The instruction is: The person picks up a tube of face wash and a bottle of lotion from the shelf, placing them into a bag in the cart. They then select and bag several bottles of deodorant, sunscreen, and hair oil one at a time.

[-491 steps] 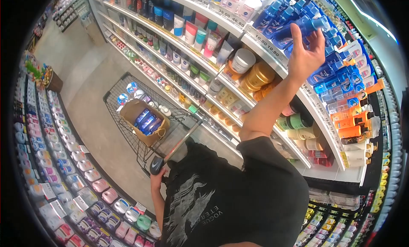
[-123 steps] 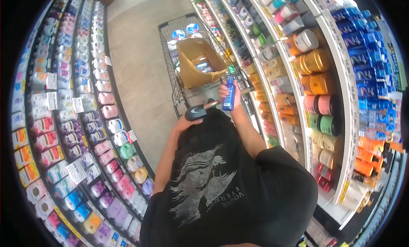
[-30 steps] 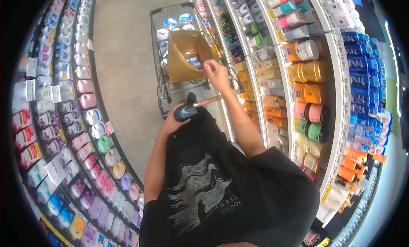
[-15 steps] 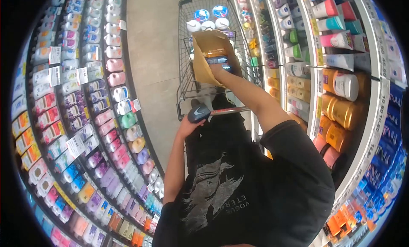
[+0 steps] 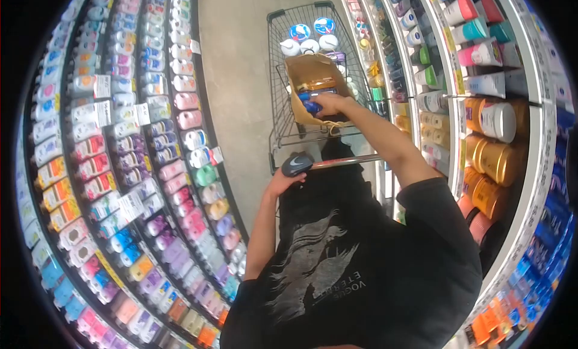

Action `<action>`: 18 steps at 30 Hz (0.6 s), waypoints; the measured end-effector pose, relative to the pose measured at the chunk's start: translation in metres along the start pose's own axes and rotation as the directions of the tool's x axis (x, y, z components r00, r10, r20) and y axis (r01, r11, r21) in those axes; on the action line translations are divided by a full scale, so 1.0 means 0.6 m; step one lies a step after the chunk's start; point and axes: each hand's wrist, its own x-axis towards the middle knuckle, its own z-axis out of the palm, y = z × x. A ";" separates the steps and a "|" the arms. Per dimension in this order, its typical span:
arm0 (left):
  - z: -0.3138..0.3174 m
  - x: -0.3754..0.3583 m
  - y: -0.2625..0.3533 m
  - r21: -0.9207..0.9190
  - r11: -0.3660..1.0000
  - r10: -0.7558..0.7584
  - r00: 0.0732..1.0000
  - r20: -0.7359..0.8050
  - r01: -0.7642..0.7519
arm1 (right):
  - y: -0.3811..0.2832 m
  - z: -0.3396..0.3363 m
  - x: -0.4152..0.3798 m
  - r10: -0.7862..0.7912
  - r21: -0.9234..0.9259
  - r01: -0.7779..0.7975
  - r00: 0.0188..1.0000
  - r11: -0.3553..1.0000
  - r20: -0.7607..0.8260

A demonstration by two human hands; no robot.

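Observation:
My right hand (image 5: 330,104) is closed around a blue package (image 5: 312,104) at the mouth of a brown paper bag (image 5: 299,71). Its exact kind is hidden by my fingers. Amber-coloured items (image 5: 319,85) show inside the bag, which stands in a wire shopping cart (image 5: 278,102). My left hand (image 5: 289,181) is closed at the left end of the cart handle (image 5: 343,162), its fingers partly hidden. Over that hand sits a dark rounded thing (image 5: 297,163) with a white swoosh.
White-topped bottles (image 5: 309,46) and blue-and-white round packs (image 5: 299,32) stand farther forward in the cart. Shelves of coloured bottles (image 5: 189,101) line the left side. Tubes (image 5: 472,31) and gold jars (image 5: 490,159) fill the right shelf. Grey floor (image 5: 232,102) runs along the cart's left.
My right hand has risen from deeper in the paper bag with the blue package. The cart and my left hand appear shifted right and slightly down in view.

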 end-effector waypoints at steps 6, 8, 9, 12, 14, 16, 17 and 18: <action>-0.066 0.007 0.029 -0.060 0.991 -0.087 0.911 0.404 0.122 | -0.085 -0.057 -0.134 -0.014 0.532 0.366 0.833 0.763 -0.553; -0.082 0.012 0.020 -0.088 0.985 -0.090 0.874 0.477 0.149 | -0.174 -0.095 -0.225 0.107 0.699 0.369 0.838 0.612 -0.535; -0.092 0.024 0.003 -0.027 0.990 -0.109 0.866 0.488 0.139 | -0.202 -0.095 -0.256 0.205 0.832 0.372 0.852 0.412 -0.482; -0.093 0.015 -0.017 0.046 0.992 -0.124 0.861 0.493 0.116 | -0.211 -0.007 -0.282 0.220 0.749 0.658 0.721 0.082 -0.658; -0.087 0.007 -0.010 0.053 0.994 -0.111 0.866 0.488 0.098 | -0.227 0.061 -0.284 0.324 0.534 0.776 0.628 -0.336 -0.708; -0.085 -0.006 -0.009 0.149 0.989 -0.087 0.891 0.446 0.022 | -0.235 0.134 -0.281 0.373 0.387 0.760 0.612 -0.522 -0.698; -0.084 -0.011 -0.014 0.153 0.988 -0.093 0.877 0.471 0.023 | -0.240 0.170 -0.283 0.381 0.328 0.726 0.625 -0.604 -0.681; -0.082 -0.016 -0.012 0.163 0.987 -0.078 0.891 0.448 0.004 | -0.237 0.205 -0.278 0.375 0.294 0.717 0.615 -0.633 -0.693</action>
